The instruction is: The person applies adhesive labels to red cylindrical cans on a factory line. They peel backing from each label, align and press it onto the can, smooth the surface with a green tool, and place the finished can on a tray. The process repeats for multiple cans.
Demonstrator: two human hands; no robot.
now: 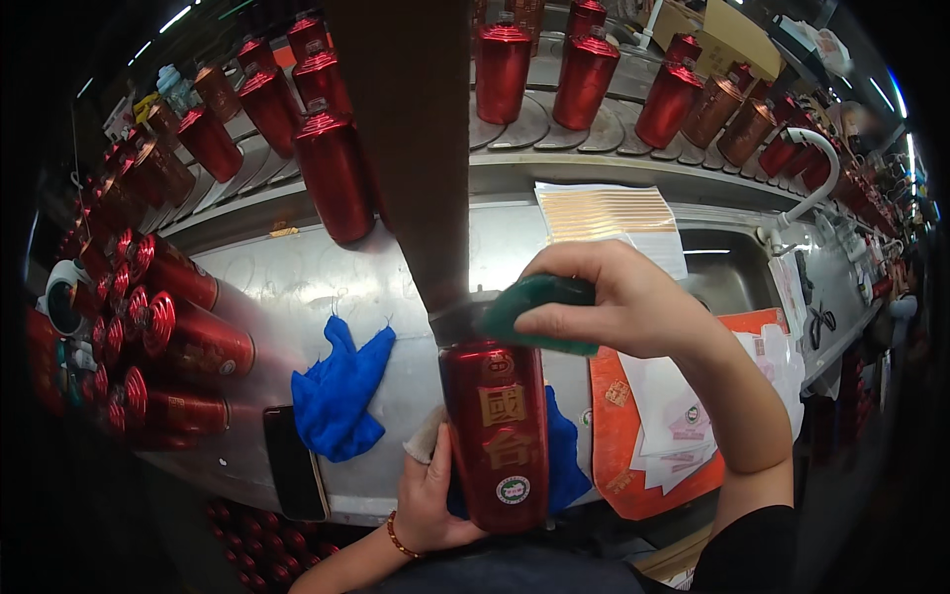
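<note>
A glossy red bottle [495, 426] with gold lettering and a small round white emblem is tilted in front of me, its base toward me. My left hand [432, 495] is closed around the bottle's left side near the base; a pale cover sits on one fingertip. My right hand [604, 302] grips a flat dark green scraper-like piece [542, 307] at the bottle's far end. Whether the piece touches the bottle is hard to tell. A blue cloth [566, 450] shows behind the bottle; another blue cloth [344, 391] lies crumpled to the left.
A dark post [416, 129] rises beyond the bottle. Red bottles [203, 342] lie stacked at left, beside a phone [295, 463]. At right are label sheets [683, 411] on a red sheet [614, 436], a gold-striped sheet [606, 213] and a sink [732, 272]. Bottles stand on a conveyor [515, 124] behind.
</note>
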